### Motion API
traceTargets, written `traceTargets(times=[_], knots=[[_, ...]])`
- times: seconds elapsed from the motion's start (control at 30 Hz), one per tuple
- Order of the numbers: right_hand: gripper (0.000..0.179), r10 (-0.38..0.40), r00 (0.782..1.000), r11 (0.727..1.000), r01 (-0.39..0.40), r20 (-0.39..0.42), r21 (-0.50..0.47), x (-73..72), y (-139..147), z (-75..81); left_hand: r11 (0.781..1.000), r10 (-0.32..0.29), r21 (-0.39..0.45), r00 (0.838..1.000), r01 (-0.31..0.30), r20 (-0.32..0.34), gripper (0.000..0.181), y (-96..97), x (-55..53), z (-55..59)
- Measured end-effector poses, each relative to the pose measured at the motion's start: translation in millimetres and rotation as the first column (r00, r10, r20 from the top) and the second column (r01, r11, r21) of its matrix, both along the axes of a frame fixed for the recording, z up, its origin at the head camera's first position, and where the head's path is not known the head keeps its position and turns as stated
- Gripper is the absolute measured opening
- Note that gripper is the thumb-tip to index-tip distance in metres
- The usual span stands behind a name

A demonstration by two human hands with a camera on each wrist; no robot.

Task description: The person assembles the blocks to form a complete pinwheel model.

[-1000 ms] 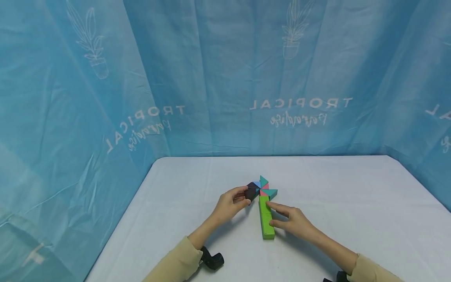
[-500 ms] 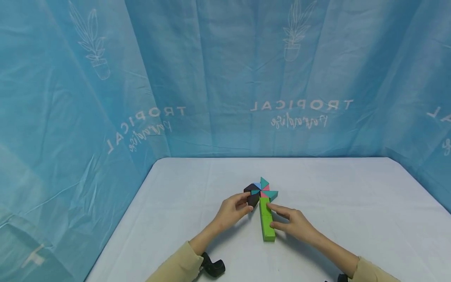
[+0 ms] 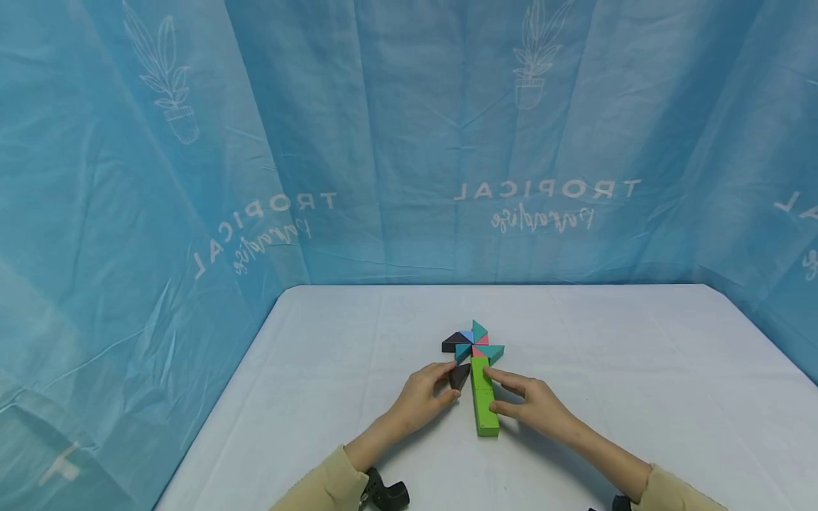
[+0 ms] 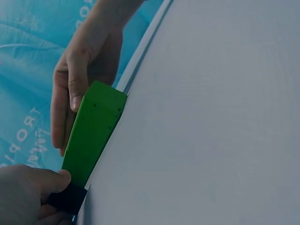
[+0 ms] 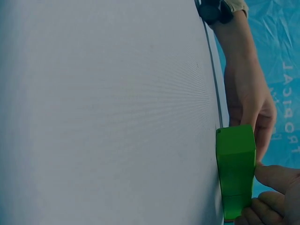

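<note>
In the head view my left hand [image 3: 422, 396] pinches a black triangular block [image 3: 459, 375] between thumb and fingers, just left of the green blocks' upper end. My right hand [image 3: 533, 404] rests its index finger and thumb against the right edge of the green blocks [image 3: 486, 408], which lie end to end in a bar. Above the bar, a pinwheel of triangles fans out: teal [image 3: 493, 352], pink [image 3: 478, 351], blue [image 3: 467, 335] and another black triangle [image 3: 452, 342]. In the left wrist view the held black block [image 4: 69, 198] is beside the green bar [image 4: 96, 126].
A white cloth-covered table [image 3: 607, 355] spreads around the blocks. Blue printed curtains [image 3: 409, 142] hang behind it and at the sides. A black wrist camera [image 3: 386, 493] sits at the left wrist.
My left hand has moved toward the near side with the black block, drawing it away from the pinwheel and exposing the left teal triangle. The right hand stays on the green blocks.
</note>
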State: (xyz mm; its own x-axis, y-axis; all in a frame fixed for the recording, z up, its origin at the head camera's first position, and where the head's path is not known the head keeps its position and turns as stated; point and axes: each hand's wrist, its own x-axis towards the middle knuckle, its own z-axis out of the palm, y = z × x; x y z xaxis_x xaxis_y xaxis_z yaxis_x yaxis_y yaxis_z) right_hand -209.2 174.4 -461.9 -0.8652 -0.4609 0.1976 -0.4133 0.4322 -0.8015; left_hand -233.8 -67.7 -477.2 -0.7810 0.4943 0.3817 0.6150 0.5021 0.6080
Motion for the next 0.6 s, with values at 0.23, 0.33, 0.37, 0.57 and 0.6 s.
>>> traceTargets(times=[0.23, 0.33, 0.37, 0.57, 0.6], knots=[[0.059, 0.0, 1.0, 1.0, 0.0, 0.008, 0.004, -1.3, 0, -2.0, 0.998, 0.069, -0.008, 0.998, -0.069, -0.001, 0.053, 4.8, -2.8, 0.7], [0.059, 0.0, 1.0, 1.0, 0.0, 0.016, -0.004, -1.7, 0, -3.5, 0.996, 0.081, 0.032, 0.996, -0.082, 0.031, 0.054, 7.7, -4.7, -0.1], [0.059, -0.001, 1.0, 1.0, 0.001, 0.018, -0.007, -1.6, 0, -3.6, 0.995, 0.082, 0.045, 0.996, -0.084, 0.037, 0.055, 8.7, -5.4, -0.4], [0.059, -0.001, 1.0, 1.0, 0.001, 0.009, 0.001, -1.3, 1, -3.7, 0.99, 0.098, 0.099, 0.993, -0.103, 0.061, 0.056, 13.4, -8.2, -2.2], [0.059, 0.0, 1.0, 1.0, 0.0, 0.006, 0.004, -1.3, 1, -3.8, 0.988, 0.1, 0.109, 0.993, -0.107, 0.069, 0.055, 14.0, -8.6, -2.3]])
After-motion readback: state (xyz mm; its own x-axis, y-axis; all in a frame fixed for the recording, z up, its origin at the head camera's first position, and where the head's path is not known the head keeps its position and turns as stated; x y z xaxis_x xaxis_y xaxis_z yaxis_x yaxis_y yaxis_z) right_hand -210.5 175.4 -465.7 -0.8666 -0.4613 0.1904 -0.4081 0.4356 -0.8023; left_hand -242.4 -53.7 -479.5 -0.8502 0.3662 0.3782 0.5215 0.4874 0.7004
